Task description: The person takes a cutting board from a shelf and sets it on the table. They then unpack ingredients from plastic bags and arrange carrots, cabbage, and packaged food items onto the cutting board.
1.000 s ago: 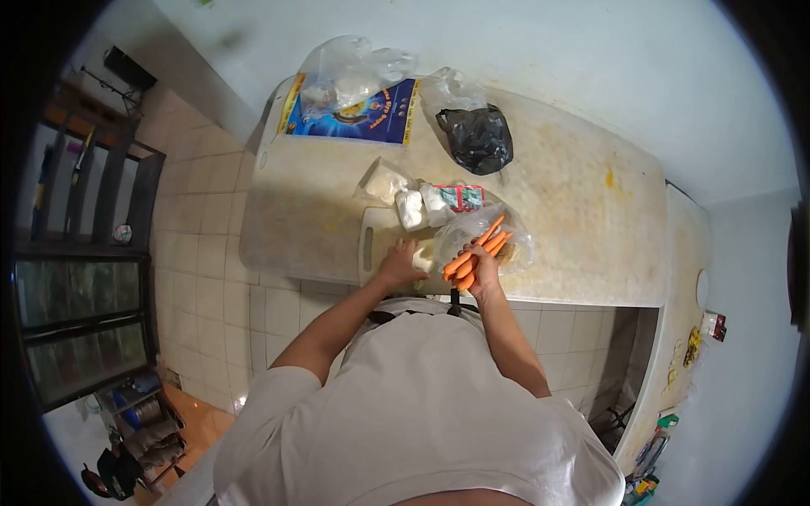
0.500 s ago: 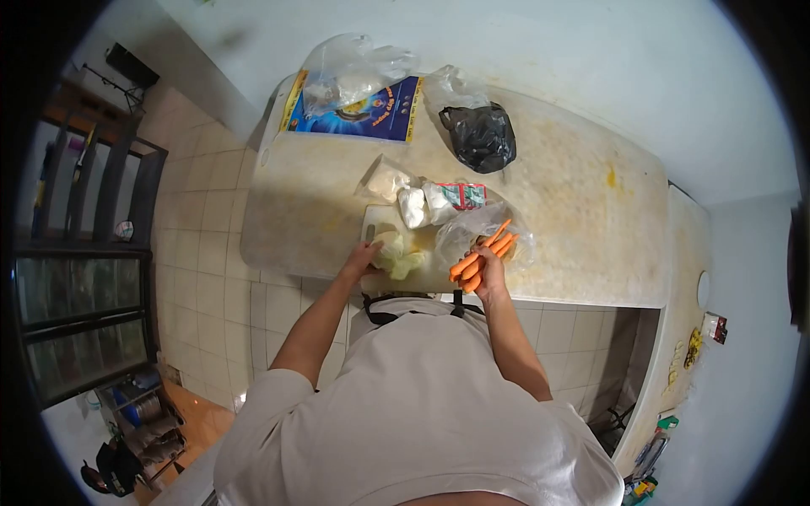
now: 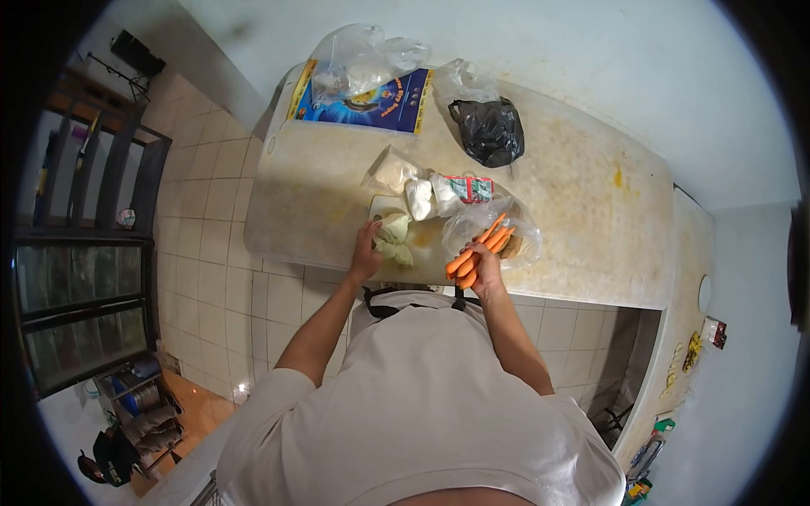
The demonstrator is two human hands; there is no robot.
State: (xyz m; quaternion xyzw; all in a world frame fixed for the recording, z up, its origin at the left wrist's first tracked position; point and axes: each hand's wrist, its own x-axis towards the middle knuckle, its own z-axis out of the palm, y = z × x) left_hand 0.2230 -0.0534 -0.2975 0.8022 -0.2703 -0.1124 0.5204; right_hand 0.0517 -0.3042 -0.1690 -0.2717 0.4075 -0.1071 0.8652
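My right hand (image 3: pixel 486 268) is closed around several orange carrots (image 3: pixel 466 260), in front of a clear plastic bag (image 3: pixel 525 240) that has something brown inside. My left hand (image 3: pixel 365 253) is at the left edge of a pale cutting board (image 3: pixel 424 251), its fingers stretched out beside pale green cabbage pieces (image 3: pixel 393 243). Whether those fingertips touch the cabbage or the board is unclear. Just behind the board are a white-filled plastic bag (image 3: pixel 419 199), a bag of pale beige contents (image 3: pixel 393 174) and a red-and-green packet (image 3: pixel 471 190).
A black plastic bag (image 3: pixel 489 133) stands toward the back of the table (image 3: pixel 582 202). Further left, a crumpled clear bag (image 3: pixel 363 63) lies on a blue-and-yellow printed sheet (image 3: pixel 392 114). The wall (image 3: pixel 591 67) borders the table's far side.
My left hand has shifted slightly up along the board's left edge, covering the spot where a dark flat object showed. The carrots remain in my right hand. The view has tilted slightly.
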